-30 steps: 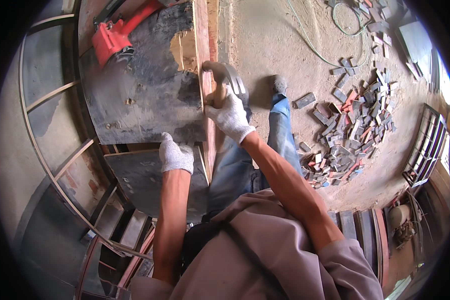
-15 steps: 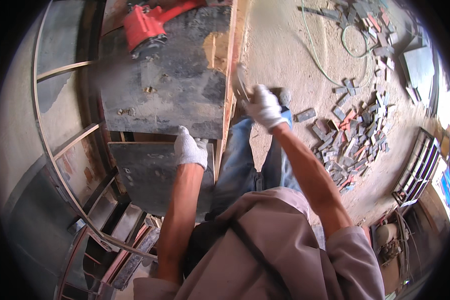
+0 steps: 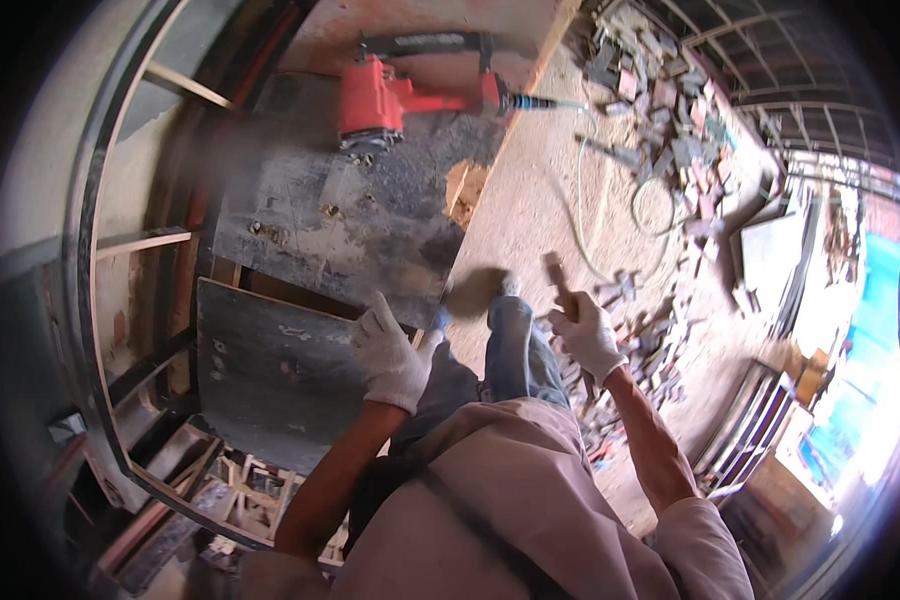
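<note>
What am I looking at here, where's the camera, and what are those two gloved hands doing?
The camera sits on a person's head and looks down, so the picture bends at the edges. The forearms come up from below. The left hand, in a white glove, rests on the edge of a dark board. The right hand, also gloved, grips a hammer; its head is blurred. A red power tool with a hose lies on the board's far end. Scrap pieces litter the sandy floor.
</note>
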A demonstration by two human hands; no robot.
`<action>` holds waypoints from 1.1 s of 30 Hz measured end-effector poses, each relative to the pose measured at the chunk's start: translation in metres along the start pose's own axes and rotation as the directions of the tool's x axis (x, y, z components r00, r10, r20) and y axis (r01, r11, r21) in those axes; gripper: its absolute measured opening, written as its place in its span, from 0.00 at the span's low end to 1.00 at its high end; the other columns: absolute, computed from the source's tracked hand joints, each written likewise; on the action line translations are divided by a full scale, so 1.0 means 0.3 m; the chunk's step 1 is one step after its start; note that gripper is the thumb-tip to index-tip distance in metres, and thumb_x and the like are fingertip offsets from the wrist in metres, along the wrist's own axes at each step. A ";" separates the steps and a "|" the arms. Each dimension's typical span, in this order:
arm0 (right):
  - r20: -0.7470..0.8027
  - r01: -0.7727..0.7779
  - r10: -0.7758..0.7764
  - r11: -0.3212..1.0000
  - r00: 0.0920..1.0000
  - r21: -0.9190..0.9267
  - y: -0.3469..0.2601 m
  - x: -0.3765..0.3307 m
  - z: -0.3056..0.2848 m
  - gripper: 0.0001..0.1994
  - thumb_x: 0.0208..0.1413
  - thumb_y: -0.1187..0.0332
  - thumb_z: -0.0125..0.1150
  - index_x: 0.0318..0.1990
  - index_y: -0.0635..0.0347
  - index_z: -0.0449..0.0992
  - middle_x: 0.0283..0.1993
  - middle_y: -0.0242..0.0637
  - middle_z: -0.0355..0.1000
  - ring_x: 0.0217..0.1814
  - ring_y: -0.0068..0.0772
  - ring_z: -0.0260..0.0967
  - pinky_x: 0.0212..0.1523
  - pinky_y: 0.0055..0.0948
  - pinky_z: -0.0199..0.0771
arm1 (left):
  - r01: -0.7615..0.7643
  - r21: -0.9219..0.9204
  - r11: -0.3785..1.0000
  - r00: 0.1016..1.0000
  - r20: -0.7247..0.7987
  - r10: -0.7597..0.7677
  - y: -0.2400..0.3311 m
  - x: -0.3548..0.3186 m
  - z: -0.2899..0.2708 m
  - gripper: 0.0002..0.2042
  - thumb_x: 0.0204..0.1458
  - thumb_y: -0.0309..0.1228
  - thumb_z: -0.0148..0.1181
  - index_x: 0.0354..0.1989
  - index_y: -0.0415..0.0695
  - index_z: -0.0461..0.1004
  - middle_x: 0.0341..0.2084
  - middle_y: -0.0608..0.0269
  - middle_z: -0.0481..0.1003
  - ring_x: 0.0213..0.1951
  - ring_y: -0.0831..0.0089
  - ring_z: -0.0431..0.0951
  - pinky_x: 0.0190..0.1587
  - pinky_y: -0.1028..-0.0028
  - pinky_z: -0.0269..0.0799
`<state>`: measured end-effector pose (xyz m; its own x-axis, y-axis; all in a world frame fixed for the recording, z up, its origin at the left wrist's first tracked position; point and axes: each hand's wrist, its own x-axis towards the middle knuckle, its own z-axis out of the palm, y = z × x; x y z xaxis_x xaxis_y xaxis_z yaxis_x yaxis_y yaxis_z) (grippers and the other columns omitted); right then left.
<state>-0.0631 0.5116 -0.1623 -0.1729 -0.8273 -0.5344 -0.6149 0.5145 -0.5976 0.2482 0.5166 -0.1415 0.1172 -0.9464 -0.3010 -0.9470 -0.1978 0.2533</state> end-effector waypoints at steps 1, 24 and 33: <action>-0.002 0.135 -0.137 0.980 0.991 -0.144 -0.083 0.046 -0.022 0.17 0.54 0.58 0.65 0.42 0.63 0.74 0.27 0.48 0.73 0.28 0.46 0.73 0.34 0.42 0.73 | -0.057 0.113 0.992 0.997 -0.054 0.063 -0.005 0.002 0.006 0.55 0.39 0.55 0.74 0.69 0.32 0.52 0.50 0.43 0.68 0.54 0.47 0.68 0.59 0.48 0.63; 0.535 0.888 -0.725 0.242 0.433 -0.391 -0.910 0.980 0.178 0.47 0.50 0.54 0.71 0.70 0.63 0.48 0.58 0.60 0.70 0.59 0.60 0.70 0.57 0.45 0.71 | 0.247 -0.058 0.967 0.783 -0.576 -0.235 0.088 -0.091 0.377 0.15 0.49 0.35 0.66 0.34 0.33 0.75 0.47 0.47 0.74 0.69 0.48 0.60 0.69 0.46 0.56; 0.651 0.769 -0.638 0.627 0.412 0.127 -0.815 0.709 -0.153 0.16 0.52 0.70 0.69 0.47 0.61 0.75 0.30 0.32 0.74 0.29 0.21 0.72 0.31 0.27 0.74 | 0.238 -0.144 0.960 0.763 -0.584 -0.277 0.065 -0.084 0.444 0.14 0.43 0.35 0.69 0.28 0.34 0.76 0.40 0.49 0.74 0.62 0.50 0.66 0.68 0.47 0.57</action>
<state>0.0150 0.1994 -0.1025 0.8214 -0.5227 -0.2283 -0.4207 -0.2849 -0.8613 0.1870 0.5705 -0.2516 0.5263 -0.8166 0.2370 -0.8385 -0.4523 0.3039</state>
